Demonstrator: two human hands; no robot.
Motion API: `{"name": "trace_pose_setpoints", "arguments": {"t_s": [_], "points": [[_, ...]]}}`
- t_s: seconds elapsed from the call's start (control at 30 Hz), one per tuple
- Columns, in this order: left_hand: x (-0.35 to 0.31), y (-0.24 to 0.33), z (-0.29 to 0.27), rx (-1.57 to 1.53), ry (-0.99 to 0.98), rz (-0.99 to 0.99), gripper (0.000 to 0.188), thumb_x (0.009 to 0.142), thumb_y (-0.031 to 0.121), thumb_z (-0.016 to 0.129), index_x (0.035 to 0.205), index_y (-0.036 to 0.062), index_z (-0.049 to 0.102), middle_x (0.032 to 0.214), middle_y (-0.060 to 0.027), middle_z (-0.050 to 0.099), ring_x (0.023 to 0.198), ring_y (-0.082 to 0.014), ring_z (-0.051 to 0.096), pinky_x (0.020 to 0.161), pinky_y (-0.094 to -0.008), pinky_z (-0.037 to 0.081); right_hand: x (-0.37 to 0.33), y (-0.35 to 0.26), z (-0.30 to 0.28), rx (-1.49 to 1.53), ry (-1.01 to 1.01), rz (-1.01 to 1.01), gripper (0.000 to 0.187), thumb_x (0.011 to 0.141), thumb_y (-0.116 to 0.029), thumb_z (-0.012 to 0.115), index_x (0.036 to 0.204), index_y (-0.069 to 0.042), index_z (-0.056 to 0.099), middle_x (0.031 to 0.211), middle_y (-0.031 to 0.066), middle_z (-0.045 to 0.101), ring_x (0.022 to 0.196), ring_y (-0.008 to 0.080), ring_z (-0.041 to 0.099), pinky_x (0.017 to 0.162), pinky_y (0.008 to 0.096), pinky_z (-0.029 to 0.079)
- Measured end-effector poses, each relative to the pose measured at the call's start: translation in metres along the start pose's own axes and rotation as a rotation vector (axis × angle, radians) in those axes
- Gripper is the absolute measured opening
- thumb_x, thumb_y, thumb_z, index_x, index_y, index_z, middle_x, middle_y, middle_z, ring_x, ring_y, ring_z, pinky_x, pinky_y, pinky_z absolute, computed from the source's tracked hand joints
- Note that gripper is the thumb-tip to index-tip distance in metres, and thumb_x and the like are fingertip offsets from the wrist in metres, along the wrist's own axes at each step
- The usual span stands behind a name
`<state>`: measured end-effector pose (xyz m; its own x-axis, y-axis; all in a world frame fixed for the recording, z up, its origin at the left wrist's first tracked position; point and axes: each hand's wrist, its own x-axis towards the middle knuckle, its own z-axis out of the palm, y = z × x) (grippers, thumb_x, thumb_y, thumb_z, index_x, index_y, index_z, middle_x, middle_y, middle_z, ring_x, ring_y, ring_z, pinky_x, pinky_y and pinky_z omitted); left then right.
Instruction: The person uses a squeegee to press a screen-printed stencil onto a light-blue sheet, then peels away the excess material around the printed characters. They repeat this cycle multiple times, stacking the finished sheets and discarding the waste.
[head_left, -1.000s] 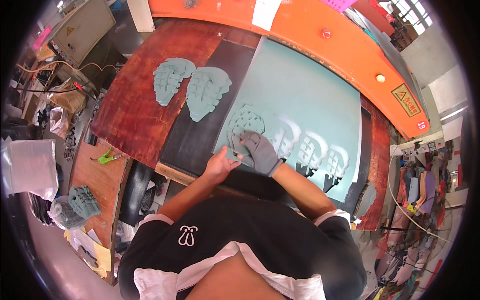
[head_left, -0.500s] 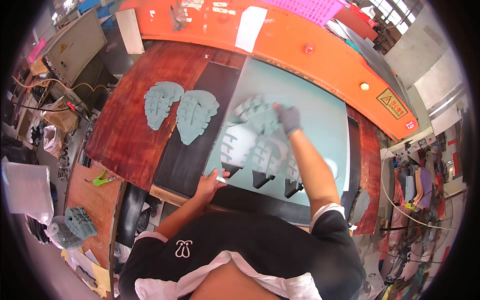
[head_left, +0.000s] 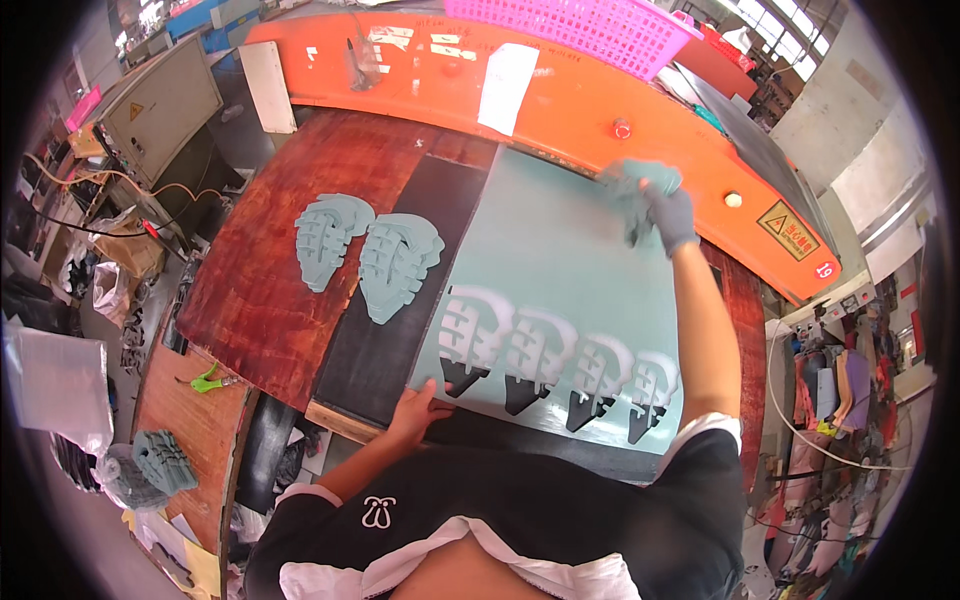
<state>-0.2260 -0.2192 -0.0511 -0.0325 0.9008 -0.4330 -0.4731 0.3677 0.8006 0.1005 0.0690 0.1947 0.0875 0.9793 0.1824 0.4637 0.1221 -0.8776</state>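
My right hand [head_left: 670, 214], in a grey glove, is raised over the far right part of a grey-green sheet [head_left: 560, 230]. Its fingers are closed on blurred grey-green cut pieces [head_left: 640, 190]. Bare and with its fingers apart, my left hand [head_left: 416, 412] touches the sheet's near left corner. Several slotted, pointed cut-outs [head_left: 590, 390] run along the sheet's near edge, with black and whitish surfaces showing through. Left of the sheet lie two stacks of matching cut pieces, one stack [head_left: 325, 240] on the red-brown board and another stack [head_left: 398, 262] partly on the black strip.
An orange machine beam [head_left: 560, 95] with buttons spans the far side. A pink basket [head_left: 580, 30] sits on top. At the left, a side table [head_left: 190, 410] bears green-handled snippers [head_left: 207, 382] and more cut pieces [head_left: 163, 462]. Coloured scraps [head_left: 830, 380] hang at right.
My right hand has lifted the cut pieces away from the sheet, moving far and to the right. The row of cut-outs is now uncovered. My left hand stays at the near left corner.
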Motion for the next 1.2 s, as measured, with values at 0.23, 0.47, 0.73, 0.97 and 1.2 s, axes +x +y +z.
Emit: {"name": "trace_pose_setpoints", "arguments": {"t_s": [0.23,0.47,0.73,0.97,1.2], "points": [[-0.027,0.09,0.009,0.946,0.185,1.085,0.087,0.064,0.017,0.08,0.135,0.0006,0.033,0.139,-0.0207,0.031,0.124,-0.0359,0.038,0.103,-0.0429,0.034,-0.149,-0.018,0.071,0.163,-0.676,0.144,0.035,0.08,-0.023,0.069,0.108,-0.004,0.063,0.095,0.0055,0.066,0.086,0.0137,0.06,0.077,0.0314,0.049],[-0.038,0.141,0.061,1.048,-0.342,0.704,0.078,0.067,0.025,0.078,0.132,0.0056,0.038,0.119,-0.02,0.055,0.109,-0.0363,0.054,0.09,-0.041,0.044,-0.222,-0.033,0.125,0.156,-0.968,0.053,0.039,0.081,-0.026,0.067,0.115,-0.006,0.061,0.098,0.0046,0.064,0.09,0.0115,0.057,0.081,0.0308,0.046],[-0.026,0.141,0.057,0.569,-0.266,0.658,0.058,0.072,0.02,0.071,0.122,0.0035,0.047,0.108,-0.0194,0.06,0.102,-0.0329,0.06,0.085,-0.0367,0.048,-0.246,-0.034,0.123,0.054,-0.54,-0.155,0.055,0.079,-0.023,0.069,0.124,-0.001,0.045,0.096,0.0082,0.061,0.086,0.0141,0.057,0.077,0.0298,0.047],[-0.046,0.158,0.057,1.256,-0.312,0.818,0.052,0.077,0.019,0.068,0.122,0.0056,0.045,0.113,-0.0205,0.057,0.101,-0.0344,0.059,0.081,-0.0405,0.047,-0.27,-0.016,0.14,-0.17,-0.5,-0.374,0.053,0.082,-0.03,0.065,0.117,0.002,0.042,0.086,0.023,0.06,0.078,0.0361,0.063,0.066,0.0424,0.049],[-0.032,0.158,0.033,0.548,-0.815,0.181,0.062,0.075,0.024,0.074,0.126,-0.0012,0.047,0.121,-0.0075,0.054,0.111,-0.0163,0.049,0.096,-0.0335,0.039,-0.273,-0.017,0.119,0.193,-0.66,-0.1,0.041,0.083,-0.021,0.065,0.114,0.001,0.049,0.089,0.0119,0.061,0.075,0.0165,0.059,0.067,0.0333,0.048]]}}
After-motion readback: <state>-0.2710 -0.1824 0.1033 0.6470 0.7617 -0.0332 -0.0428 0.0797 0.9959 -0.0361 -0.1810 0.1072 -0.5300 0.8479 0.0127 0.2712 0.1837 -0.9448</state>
